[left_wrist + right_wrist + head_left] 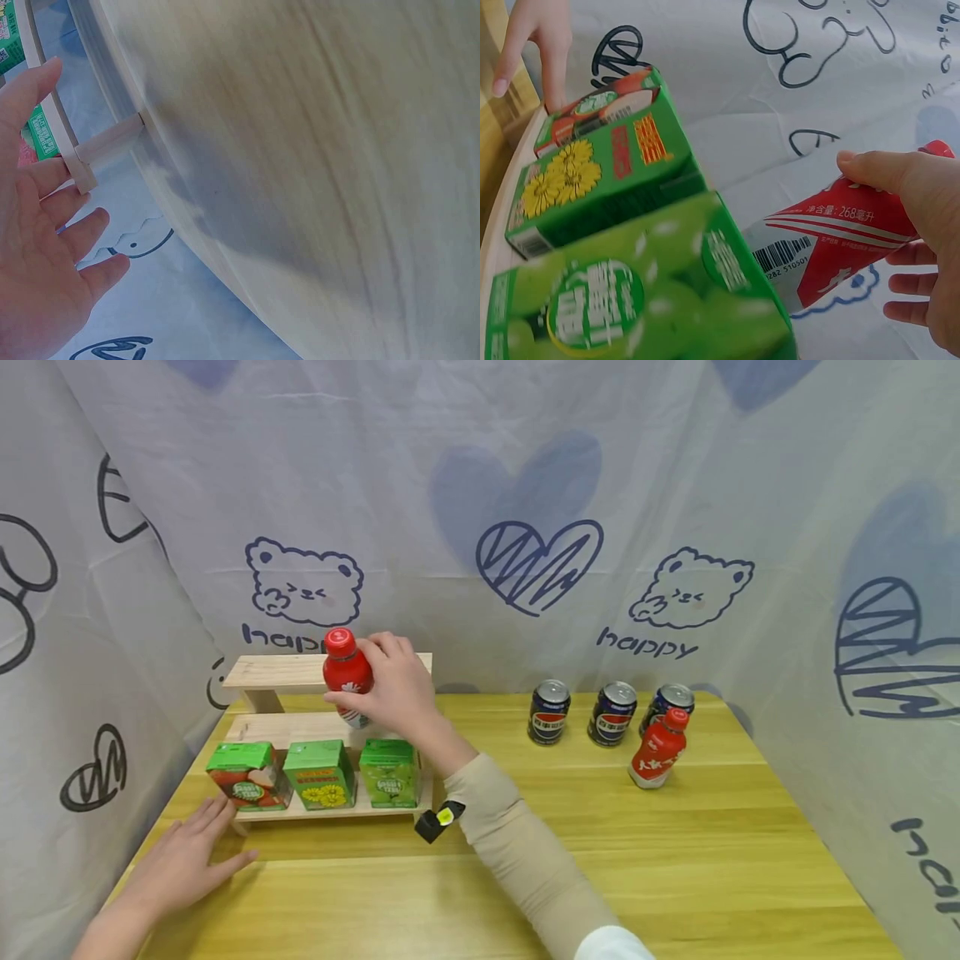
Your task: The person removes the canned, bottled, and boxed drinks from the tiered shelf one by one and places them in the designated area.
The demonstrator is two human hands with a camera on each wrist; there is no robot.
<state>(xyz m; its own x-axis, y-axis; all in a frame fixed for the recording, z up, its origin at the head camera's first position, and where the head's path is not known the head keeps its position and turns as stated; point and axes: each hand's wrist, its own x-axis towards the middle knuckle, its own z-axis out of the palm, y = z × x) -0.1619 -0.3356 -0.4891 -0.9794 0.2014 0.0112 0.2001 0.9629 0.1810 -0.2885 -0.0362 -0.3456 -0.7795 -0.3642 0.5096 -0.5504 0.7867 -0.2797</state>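
My right hand (pixel 401 689) grips a red plastic drink bottle (pixel 343 675) by its side, thumb across the front. The bottle is over the middle tier of a small wooden step rack (pixel 273 673); its printed label and barcode show in the right wrist view. On the front tier stand a red-and-green apple juice box (pixel 251 778), a green box with yellow flowers (pixel 322 779) and a green grape juice box (pixel 390 777). With fingers spread, my left hand (pixel 180 864) rests at the rack's front left corner; the left wrist view shows its fingertips (pixel 71 196) right at the shelf end.
To the right on the wooden table (pixel 600 860) stand a dark blue cola can (pixel 550 714), another can (pixel 611 717) and a third can (pixel 671 697). A second red bottle (pixel 657 752) partly covers that third can. White printed cloth (pixel 420 527) hangs behind and at both sides.
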